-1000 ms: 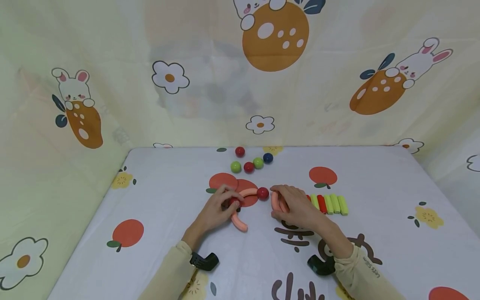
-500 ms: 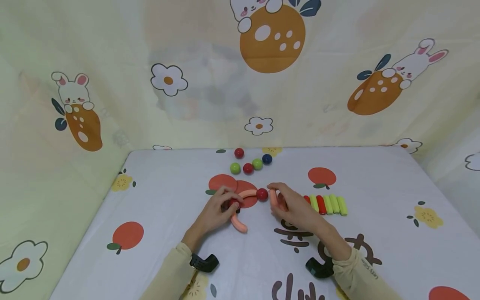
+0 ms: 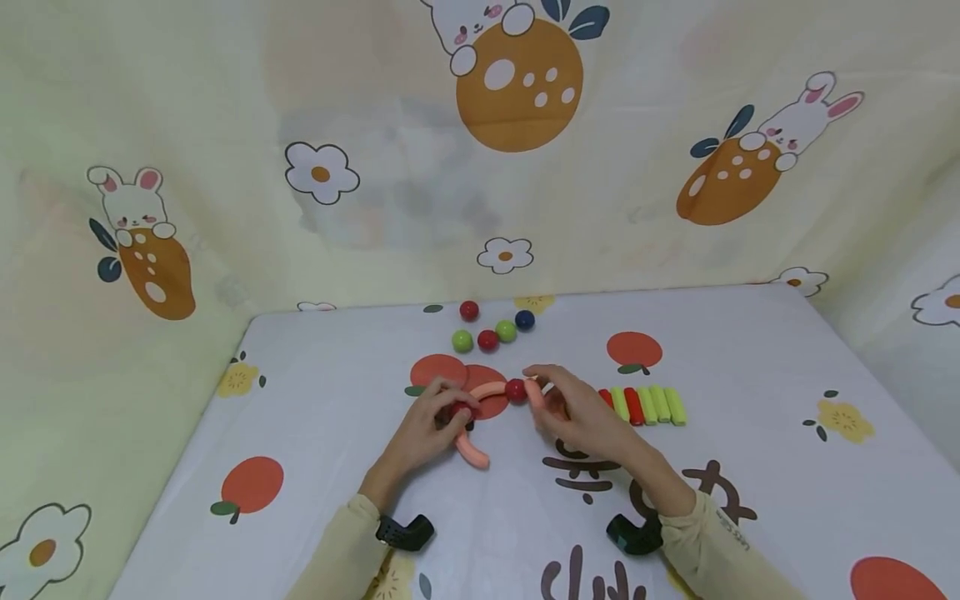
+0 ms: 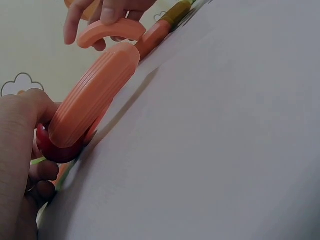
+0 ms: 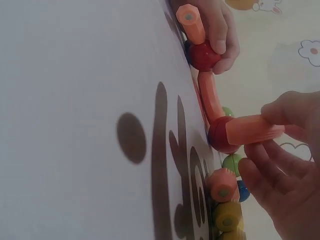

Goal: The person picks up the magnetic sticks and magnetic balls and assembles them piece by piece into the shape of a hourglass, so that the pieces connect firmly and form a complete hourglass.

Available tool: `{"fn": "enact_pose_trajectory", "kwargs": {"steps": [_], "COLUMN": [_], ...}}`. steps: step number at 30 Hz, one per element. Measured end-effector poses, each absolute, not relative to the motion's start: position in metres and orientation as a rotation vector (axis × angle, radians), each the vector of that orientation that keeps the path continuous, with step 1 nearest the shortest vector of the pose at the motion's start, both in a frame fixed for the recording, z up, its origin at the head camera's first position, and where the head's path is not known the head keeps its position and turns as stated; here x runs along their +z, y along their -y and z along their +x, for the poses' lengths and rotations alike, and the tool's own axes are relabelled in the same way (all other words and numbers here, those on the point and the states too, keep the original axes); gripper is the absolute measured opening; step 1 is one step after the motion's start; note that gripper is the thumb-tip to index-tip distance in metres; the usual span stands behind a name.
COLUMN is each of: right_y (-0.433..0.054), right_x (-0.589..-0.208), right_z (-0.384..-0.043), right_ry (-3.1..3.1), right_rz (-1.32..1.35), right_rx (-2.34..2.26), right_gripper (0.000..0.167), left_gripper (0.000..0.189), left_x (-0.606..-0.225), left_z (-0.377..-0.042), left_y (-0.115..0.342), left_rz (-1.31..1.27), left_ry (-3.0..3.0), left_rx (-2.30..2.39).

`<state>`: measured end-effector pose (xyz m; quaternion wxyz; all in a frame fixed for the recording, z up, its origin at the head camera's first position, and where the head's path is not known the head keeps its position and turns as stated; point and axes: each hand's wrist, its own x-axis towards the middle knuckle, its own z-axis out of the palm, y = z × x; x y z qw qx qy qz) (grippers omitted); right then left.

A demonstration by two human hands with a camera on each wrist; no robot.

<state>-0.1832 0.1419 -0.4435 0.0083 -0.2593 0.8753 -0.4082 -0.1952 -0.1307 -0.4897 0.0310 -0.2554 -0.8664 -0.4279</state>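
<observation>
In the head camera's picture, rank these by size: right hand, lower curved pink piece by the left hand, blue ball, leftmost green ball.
1. Right hand
2. Curved pink piece
3. Blue ball and leftmost green ball: too alike to rank, the blue lying farther off.

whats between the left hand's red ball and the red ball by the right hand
A curved pink stick spans between them, plainest in the right wrist view.

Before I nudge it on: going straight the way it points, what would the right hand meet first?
Probably the red ball just ahead: the curved peach piece pinched in the right hand would reach it first, though whether they already touch is unclear.
</observation>
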Motion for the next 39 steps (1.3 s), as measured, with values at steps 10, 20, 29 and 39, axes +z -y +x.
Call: {"fn": "enact_pose_trajectory", "kwargs": {"steps": [10,20,29,39], "right_y": [-0.141,-0.14,-0.14,-0.13], "right_x": [-0.438,-0.439,-0.437,-0.435], "right_z": [-0.181,-0.18,-0.178,-0.17], "right_ry": [-2.713,-2.629,-2.475,-2.538], "right_rz": [-0.634,-0.497,-0.343,-0.212], "right_rx": [-1.292,-1.387,-1.511,-1.462], "right_gripper": [0.046,0.044,0.032,0.019], "left_gripper": [0.016,0.016,0.014,0.017], "left_x": [-0.491,-0.492,-0.49,-0.492], "left_z": [-0.194,-0.192,-0.195,-0.195], "left_y": [0.131,0.13,0.131,0.131], "left_rz": [-0.785,-0.765,-0.758,-0.759], "left_ry": [2.654,2.64,2.631,2.635], "left_rx": [-1.331,-1.321,-1.321,-1.296]}}
